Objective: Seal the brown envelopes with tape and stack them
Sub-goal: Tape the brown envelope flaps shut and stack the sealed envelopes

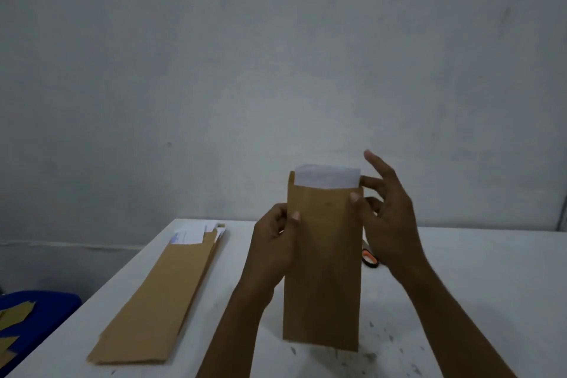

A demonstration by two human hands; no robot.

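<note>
Upright above the desk (460, 301), an envelope (322, 270) with white paper (327, 176) poking out on top, left hand (273, 242) pinching its 9 o'clock edge, right hand (389, 218) pinching its 3 o'clock edge with forefinger spread, envelope stack (159, 298) flat at 9 o'clock, scissors (369, 258) half hidden at 3 o'clock.

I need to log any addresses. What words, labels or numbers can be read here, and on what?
None can be read.
Upright brown paper envelope held in both hands: no print visible.
White sheet sticking out of it: blank or too blurred.
White papers in the flat brown envelope pile: faint bluish marks, unreadable.
</note>
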